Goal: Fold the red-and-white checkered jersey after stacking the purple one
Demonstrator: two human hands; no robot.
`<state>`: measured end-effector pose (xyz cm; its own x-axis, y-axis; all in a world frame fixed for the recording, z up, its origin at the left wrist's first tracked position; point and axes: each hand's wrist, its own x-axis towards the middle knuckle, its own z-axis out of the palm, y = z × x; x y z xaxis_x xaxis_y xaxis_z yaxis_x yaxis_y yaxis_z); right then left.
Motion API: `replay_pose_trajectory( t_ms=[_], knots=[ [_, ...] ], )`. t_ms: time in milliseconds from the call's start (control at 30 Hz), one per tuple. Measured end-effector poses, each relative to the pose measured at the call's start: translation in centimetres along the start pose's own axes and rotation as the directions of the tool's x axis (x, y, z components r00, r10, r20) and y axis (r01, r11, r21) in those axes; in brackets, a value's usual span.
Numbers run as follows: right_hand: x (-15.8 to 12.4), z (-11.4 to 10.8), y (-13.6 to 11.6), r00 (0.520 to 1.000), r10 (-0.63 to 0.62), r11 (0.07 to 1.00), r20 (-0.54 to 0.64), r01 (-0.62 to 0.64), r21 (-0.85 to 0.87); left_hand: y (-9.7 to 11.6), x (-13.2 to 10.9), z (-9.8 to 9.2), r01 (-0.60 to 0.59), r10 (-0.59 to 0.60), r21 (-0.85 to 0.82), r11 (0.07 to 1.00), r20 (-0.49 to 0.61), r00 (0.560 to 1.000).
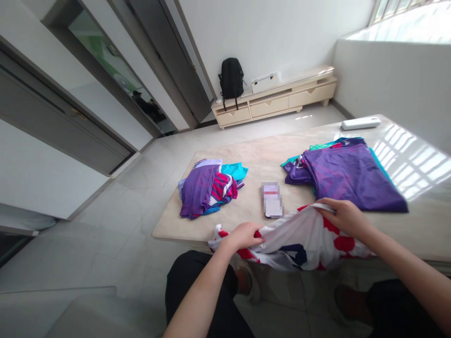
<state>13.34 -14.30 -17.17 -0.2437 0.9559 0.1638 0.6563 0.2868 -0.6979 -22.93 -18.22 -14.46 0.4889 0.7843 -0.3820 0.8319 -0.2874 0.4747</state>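
Currently, from left to right across your view:

Item: crumpled heap of garments point(210, 188), purple, teal and red-striped, lying on the left part of the marble table point(253, 159), well apart from your hands.

Item: your left hand point(244, 235), at the near table edge, fingers closed over a bunched fold of the white jersey with red and navy patches point(303, 239).

Item: phone point(272, 200), flat on the table between the two clothing piles, just beyond the jersey; its screen is blurred.

Item: the jersey itself, spread between your hands, half on the near table edge and half hanging over it above your knees.

Item: your right hand point(343, 217), pinching the jersey's upper hem, knuckles just beside the purple pile.

Item: flat purple garment point(348, 176) laid over teal ones, on the right part of the table.

Item: white rectangular device point(361, 123), at the far right corner of the table.

Background: black backpack point(231, 79) standing on a low cream cabinet point(275, 101) against the wall.
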Motion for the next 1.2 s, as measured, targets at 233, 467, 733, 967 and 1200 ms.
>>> replay_pose_trajectory(
  t_ms=[233,467,733,967,1200],
  knots=[
    [0.6,-2.9,0.0,0.906,-0.066,0.989,-0.418,0.003,-0.149,1.5,-1.4,-0.5,-0.047,0.042,-0.115,0.992,-0.042,0.998],
    [-1.0,1.9,-3.4,0.976,-0.213,0.964,-0.041,0.217,0.151,7.1,0.6,2.3,-0.194,0.194,-0.393,0.899,-0.041,0.98],
    [-3.1,3.0,-6.7,0.894,-0.144,0.788,0.424,-0.155,0.596,9.8,1.7,0.4,-0.252,0.141,-0.61,0.752,-0.224,0.964],
    [-1.7,1.5,-4.8,0.875,-0.106,0.94,0.473,-0.066,0.334,9.7,1.9,0.7,-0.14,0.12,-0.175,0.975,-0.119,0.986],
    [-1.0,-1.4,-2.9,0.966,-0.032,0.966,0.256,-0.036,0.257,9.7,1.1,0.7,-0.06,0.06,0.149,0.987,0.0,0.998]
  ],
)
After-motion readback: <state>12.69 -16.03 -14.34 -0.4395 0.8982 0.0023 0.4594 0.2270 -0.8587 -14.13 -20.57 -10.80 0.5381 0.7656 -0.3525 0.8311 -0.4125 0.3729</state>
